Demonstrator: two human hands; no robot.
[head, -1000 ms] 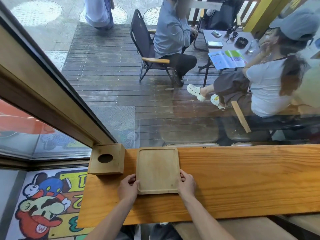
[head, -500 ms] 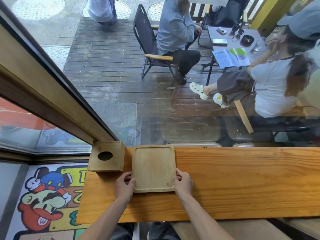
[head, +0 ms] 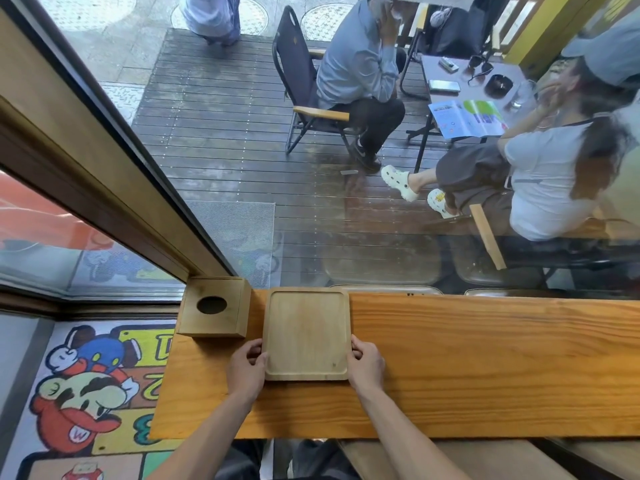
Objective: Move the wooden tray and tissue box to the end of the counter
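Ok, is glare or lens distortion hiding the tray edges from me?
Head view: wooden tray sharp and evenly lit, edges clear, both hands gripping its sides; wide-angle bending curves the counter; reflections sit only on the window glass behind.

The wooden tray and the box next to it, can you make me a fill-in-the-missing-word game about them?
1. The wooden tray is held by ____ hands, the left hand and the right hand.
2. The tissue box sits to the ____ of the tray.
3. The hole in the top of the tissue box is shaped like a ____.
4. The tray has ____ on it.

Missing words: two; left; circle; nothing
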